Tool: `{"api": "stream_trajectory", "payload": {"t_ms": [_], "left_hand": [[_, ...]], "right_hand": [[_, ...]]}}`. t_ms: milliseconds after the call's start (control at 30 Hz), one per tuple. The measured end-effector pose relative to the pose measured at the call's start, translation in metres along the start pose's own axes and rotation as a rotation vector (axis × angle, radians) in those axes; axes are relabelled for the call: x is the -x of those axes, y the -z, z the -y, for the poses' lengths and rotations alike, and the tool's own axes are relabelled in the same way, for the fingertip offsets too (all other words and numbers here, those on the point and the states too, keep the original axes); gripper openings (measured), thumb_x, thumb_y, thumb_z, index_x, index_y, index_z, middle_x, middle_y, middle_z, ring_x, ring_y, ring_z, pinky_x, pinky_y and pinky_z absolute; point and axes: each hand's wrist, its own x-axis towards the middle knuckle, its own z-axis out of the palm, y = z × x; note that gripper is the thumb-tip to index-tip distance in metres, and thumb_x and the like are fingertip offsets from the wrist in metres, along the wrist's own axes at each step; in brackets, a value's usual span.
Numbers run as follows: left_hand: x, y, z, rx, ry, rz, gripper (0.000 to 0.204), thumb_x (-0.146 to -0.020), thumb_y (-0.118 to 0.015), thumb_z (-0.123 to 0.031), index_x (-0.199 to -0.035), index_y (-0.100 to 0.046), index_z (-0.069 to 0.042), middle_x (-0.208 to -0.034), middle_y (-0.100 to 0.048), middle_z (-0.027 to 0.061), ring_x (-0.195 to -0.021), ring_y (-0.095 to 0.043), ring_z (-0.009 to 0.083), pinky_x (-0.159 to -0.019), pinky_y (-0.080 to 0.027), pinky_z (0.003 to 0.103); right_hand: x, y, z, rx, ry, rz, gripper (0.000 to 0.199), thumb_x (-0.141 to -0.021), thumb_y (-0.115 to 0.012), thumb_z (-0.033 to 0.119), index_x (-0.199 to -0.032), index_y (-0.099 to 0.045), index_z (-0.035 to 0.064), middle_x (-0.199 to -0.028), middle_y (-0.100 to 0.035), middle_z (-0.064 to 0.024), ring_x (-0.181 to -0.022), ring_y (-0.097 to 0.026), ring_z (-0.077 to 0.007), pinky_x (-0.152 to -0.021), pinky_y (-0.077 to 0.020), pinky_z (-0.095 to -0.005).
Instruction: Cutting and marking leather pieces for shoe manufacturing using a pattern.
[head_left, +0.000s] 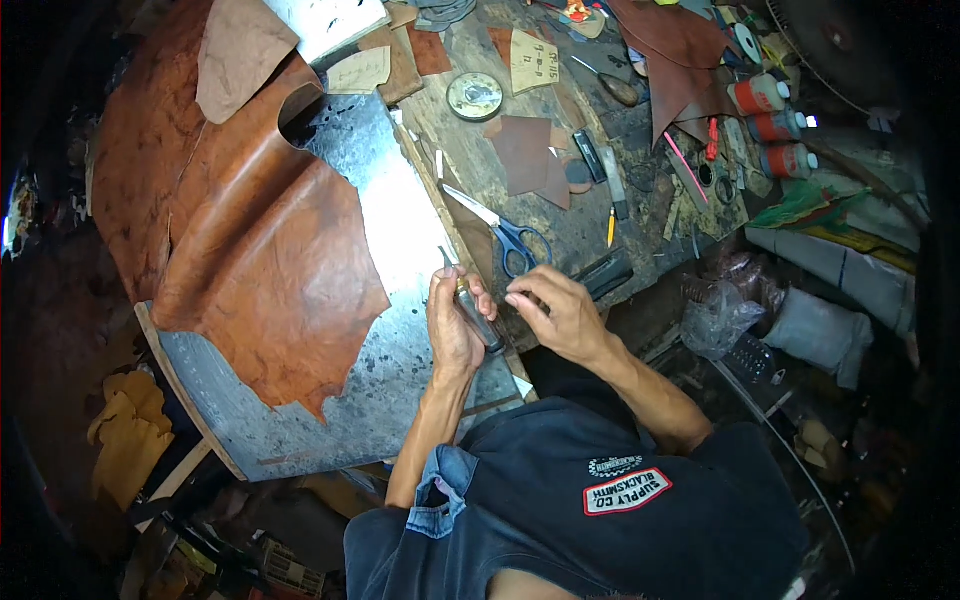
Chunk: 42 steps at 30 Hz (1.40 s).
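Observation:
My left hand is closed around a slim hand tool with a dark handle, a brass-coloured collar and a narrow metal tip pointing away from me. Just to its right, my right hand has its thumb and fingertips pinched together; whatever may be between them is too small to make out. Blue-handled scissors lie beyond my hands with their blades slightly apart. Left of my hands, a large brown leather hide drapes over a grey metal-topped table.
A wooden bench adjoins the metal top. On it are a round tin, brown leather pieces, a yellow pencil and an awl-like tool. Several bottles stand at right. Plastic bags sit beyond the bench's near edge.

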Motion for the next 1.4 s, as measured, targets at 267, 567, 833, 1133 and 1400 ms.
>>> {"api": "stream_trajectory", "payload": {"t_ms": [267,567,833,1133,1400], "left_hand": [[-0.022,0.0,-0.007,0.05,-0.029,0.017,0.018,-0.101,-0.05,-0.024,-0.104,-0.052,-0.006,-0.094,-0.06,0.0106,-0.087,-0.063,0.0223,-0.082,-0.052,0.035],[-0.039,-0.005,-0.014,0.176,0.006,-0.03,0.021,-0.101,-0.05,-0.028,-0.109,-0.05,-0.009,-0.092,-0.061,0.0104,-0.087,-0.065,0.0243,-0.079,-0.056,0.038],[-0.043,0.016,-0.041,-0.027,-0.018,-0.052,0.022,-0.101,-0.05,-0.032,-0.104,-0.048,-0.01,-0.072,-0.05,0.0044,-0.056,-0.051,0.0126,-0.05,-0.045,0.027],[-0.055,0.036,-0.059,-0.131,-0.106,-0.022,0.023,-0.102,-0.047,-0.032,-0.1,-0.048,-0.009,-0.069,-0.049,0.0045,-0.051,-0.048,0.0129,-0.046,-0.043,0.027],[-0.055,0.031,-0.05,-0.31,-0.116,-0.071,0.023,-0.102,-0.046,-0.031,-0.099,-0.048,-0.009,-0.069,-0.051,0.005,-0.05,-0.049,0.013,-0.046,-0.043,0.026]], "right_hand": [[-0.027,-0.02,0.001,-0.007,-0.261,0.158,0.026,-0.092,-0.064,0.025,-0.096,-0.063,-0.0011,-0.079,-0.064,-0.0171,-0.067,-0.065,-0.0294,-0.059,-0.0489,-0.0385],[-0.033,-0.026,-0.008,-0.167,-0.355,0.236,0.035,-0.085,-0.073,0.032,-0.092,-0.059,0.0011,-0.074,-0.062,-0.0149,-0.062,-0.062,-0.0267,-0.058,-0.0469,-0.0377],[-0.043,-0.02,-0.017,0.07,-0.234,0.203,0.034,-0.082,-0.076,0.032,-0.092,-0.062,0.0028,-0.078,-0.062,-0.0126,-0.068,-0.063,-0.0252,-0.059,-0.049,-0.0372],[-0.116,0.022,-0.062,0.756,-0.042,-0.208,0.049,-0.081,-0.074,0.033,-0.118,-0.057,0.0053,-0.106,-0.06,-0.0126,-0.1,-0.054,-0.0296,-0.082,-0.0404,-0.042],[-0.132,0.009,-0.073,0.797,-0.067,-0.188,0.075,-0.077,-0.075,0.036,-0.138,-0.043,0.0071,-0.125,-0.049,-0.0216,-0.108,-0.049,-0.0359,-0.091,-0.0336,-0.0492]]}}
